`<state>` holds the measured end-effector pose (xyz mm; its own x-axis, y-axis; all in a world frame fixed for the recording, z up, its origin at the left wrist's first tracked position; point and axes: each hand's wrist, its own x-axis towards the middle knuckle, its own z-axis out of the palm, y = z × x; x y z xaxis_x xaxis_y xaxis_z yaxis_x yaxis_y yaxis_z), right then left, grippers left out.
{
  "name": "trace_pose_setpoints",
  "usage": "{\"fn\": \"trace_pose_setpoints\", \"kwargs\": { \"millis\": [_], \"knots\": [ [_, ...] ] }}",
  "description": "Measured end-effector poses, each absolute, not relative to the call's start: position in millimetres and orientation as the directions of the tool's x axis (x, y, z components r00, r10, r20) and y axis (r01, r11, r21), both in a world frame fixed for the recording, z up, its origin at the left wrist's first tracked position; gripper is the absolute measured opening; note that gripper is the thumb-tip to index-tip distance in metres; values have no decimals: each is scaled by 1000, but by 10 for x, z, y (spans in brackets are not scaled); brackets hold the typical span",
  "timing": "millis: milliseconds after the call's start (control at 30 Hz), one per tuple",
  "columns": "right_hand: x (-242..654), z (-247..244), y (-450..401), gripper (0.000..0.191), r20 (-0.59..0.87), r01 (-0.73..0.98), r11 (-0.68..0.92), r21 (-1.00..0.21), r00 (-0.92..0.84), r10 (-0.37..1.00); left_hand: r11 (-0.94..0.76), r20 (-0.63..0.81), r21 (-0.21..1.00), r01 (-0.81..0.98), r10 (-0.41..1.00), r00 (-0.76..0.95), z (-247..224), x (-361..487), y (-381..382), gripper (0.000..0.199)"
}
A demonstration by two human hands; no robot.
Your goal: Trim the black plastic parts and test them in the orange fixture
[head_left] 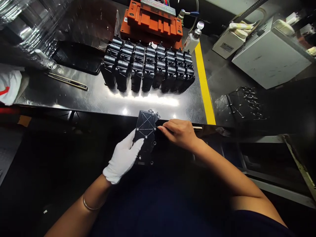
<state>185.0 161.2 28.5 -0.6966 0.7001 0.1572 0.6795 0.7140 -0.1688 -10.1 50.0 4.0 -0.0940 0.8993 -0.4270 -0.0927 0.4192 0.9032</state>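
Note:
My left hand [124,154], in a white glove, is closed around the lower left side of a black moulded plastic housing [146,122]. The housing is held up in front of the table edge, showing crossed ribs and several small light round spots on its face. At its right edge is my bare right hand [180,131], fingers pinched on a slim tool. The tool's pale handle end [197,127] sticks out behind that hand. Its tip points at the housing's right edge; whether it touches, I cannot tell.
Several matching black housings [148,69] stand in a row on the metal table [93,98]. Behind them is an orange fixture [155,24] beside a white bottle [191,41]. A thin gold-and-black tool [67,81] lies left. Yellow tape [203,85], small metal parts [251,102] and a grey box [269,54] are right.

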Motion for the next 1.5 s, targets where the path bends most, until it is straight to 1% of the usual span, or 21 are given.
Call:
{"fn": "trace_pose_setpoints", "kwargs": {
  "millis": [167, 400, 667, 800, 900, 1100, 1267, 1400, 1500],
  "knots": [
    [1852, 252, 1561, 44, 154, 703, 676, -221, -659, 736, 419, -427, 904, -85, 896, -125, 31, -75, 509, 58],
    [1852, 195, 1467, 40, 203, 740, 614, -274, -580, 789, 390, -403, 913, -117, 906, -129, 30, -42, 511, 55],
    [1866, 161, 1485, 42, 198, 756, 572, -319, -537, 820, 423, -426, 905, -49, 893, -149, 47, -60, 513, 61],
    [1889, 163, 1499, 41, 191, 728, 593, -344, -564, 804, 411, -413, 910, -51, 899, -147, 47, -61, 519, 58],
    [1895, 166, 1505, 41, 191, 733, 584, -349, -555, 810, 411, -414, 910, -50, 898, -146, 45, -63, 520, 60],
    [1901, 151, 1509, 39, 168, 702, 570, -427, -557, 813, 405, -405, 914, -28, 904, -137, 49, -65, 525, 59],
    [1903, 140, 1463, 39, 167, 709, 537, -456, -525, 835, 395, -400, 917, -62, 905, -145, 45, -62, 521, 58],
    [1869, 116, 1348, 36, 185, 699, 508, -502, -488, 853, 394, -403, 915, -88, 902, -153, 24, -39, 514, 59],
    [1835, 94, 1256, 33, 196, 696, 500, -516, -473, 859, 381, -395, 918, -111, 905, -161, -5, -21, 524, 60]
  ]
}}
